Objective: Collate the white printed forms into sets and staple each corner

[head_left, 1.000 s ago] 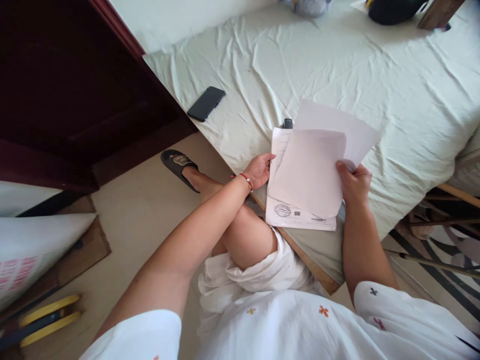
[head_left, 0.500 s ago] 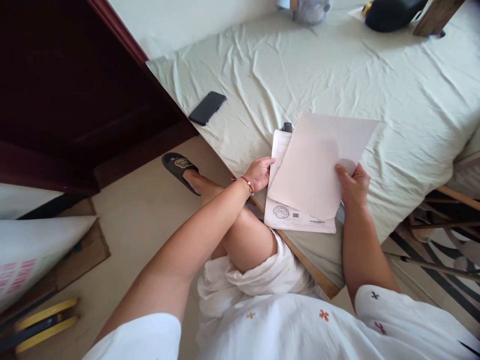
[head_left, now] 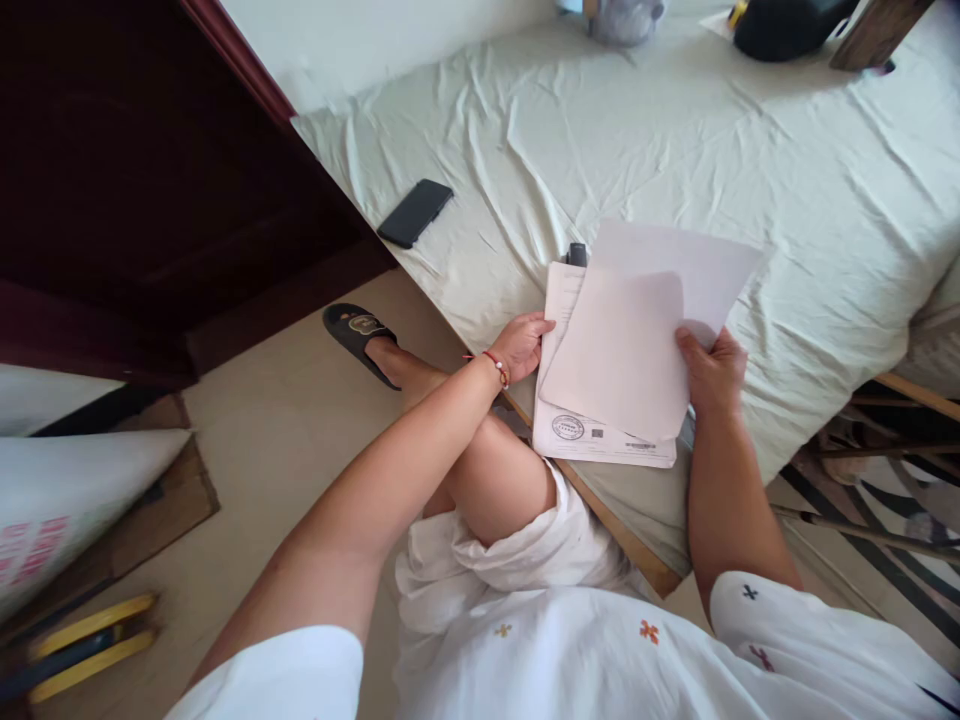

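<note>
My left hand point(head_left: 523, 346) pinches the left edge of a stack of printed papers point(head_left: 605, 445), which bears a round black stamp and a small square code near its lower edge. A blank-looking white sheet point(head_left: 619, 335) lies slanted over the stack, gripped at its right edge by my right hand point(head_left: 712, 365) with the thumb on top. The sheet's upper right part stands clear of the stack, over the bed. Most of the printing is covered by the sheet. Just behind the papers a small black object point(head_left: 577, 254) pokes out; its kind is hidden.
A dark phone point(head_left: 415, 213) lies on the pale green bed sheet point(head_left: 510, 150) near the bed's left edge. Toward the back are a black rounded object point(head_left: 787, 28) and a wooden post point(head_left: 881, 38). A white printed sack point(head_left: 75, 510) stands at the floor's left, near a yellow-and-black object point(head_left: 90, 648).
The top sheet has shifted slightly to the right with my right hand. The stack and my left hand have moved very little.
</note>
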The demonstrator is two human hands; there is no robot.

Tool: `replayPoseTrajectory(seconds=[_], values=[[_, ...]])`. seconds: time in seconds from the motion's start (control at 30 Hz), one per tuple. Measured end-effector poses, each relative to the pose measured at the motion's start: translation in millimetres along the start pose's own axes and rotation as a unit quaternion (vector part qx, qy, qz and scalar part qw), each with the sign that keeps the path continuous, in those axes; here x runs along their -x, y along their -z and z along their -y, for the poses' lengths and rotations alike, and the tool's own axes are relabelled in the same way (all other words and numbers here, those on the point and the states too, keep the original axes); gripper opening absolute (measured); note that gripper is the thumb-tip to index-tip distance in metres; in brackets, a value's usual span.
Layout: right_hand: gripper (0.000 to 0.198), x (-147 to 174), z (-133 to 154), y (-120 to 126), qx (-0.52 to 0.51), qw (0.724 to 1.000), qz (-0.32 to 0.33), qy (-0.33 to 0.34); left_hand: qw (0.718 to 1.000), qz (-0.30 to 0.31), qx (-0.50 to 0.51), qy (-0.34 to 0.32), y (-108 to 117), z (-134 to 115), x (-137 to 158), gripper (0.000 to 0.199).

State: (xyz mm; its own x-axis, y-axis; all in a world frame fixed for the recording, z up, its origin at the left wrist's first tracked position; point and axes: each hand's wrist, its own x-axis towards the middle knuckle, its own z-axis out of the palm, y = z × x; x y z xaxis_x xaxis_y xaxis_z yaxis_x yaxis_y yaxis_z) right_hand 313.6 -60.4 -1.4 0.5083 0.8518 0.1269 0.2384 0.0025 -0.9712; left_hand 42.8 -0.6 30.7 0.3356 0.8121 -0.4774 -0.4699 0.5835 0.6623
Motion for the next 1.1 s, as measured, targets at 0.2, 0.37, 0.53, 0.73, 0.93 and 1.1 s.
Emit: replayPoseTrajectory(seconds=[0.2,0.37,0.53,0.73,0.93,1.1], values=[[0.037,-2,-3,1,-0.003,1.000,0.009,0.010,1.000,0.011,-0.006,-0.002,2,0,-2,0.032],[0.034,-2,-3,1,-0.002,1.000,0.009,0.015,1.000,0.015,-0.002,0.003,3,0,-3,0.035],[0.034,-2,-7,1,-0.017,0.999,0.015,0.022,1.000,-0.002,0.006,-0.002,2,1,-4,0.026],[0.036,-1,-2,1,-0.065,0.997,-0.039,0.026,1.000,-0.005,0.010,0.001,3,3,-6,0.024],[0.035,3,9,-1,-0.136,0.990,-0.029,-0.007,1.000,-0.011,0.004,0.014,4,2,-8,0.028],[0.031,10,7,-3,-0.137,0.987,0.053,-0.062,1.000,-0.024,0.000,0.018,4,4,-11,0.031]])
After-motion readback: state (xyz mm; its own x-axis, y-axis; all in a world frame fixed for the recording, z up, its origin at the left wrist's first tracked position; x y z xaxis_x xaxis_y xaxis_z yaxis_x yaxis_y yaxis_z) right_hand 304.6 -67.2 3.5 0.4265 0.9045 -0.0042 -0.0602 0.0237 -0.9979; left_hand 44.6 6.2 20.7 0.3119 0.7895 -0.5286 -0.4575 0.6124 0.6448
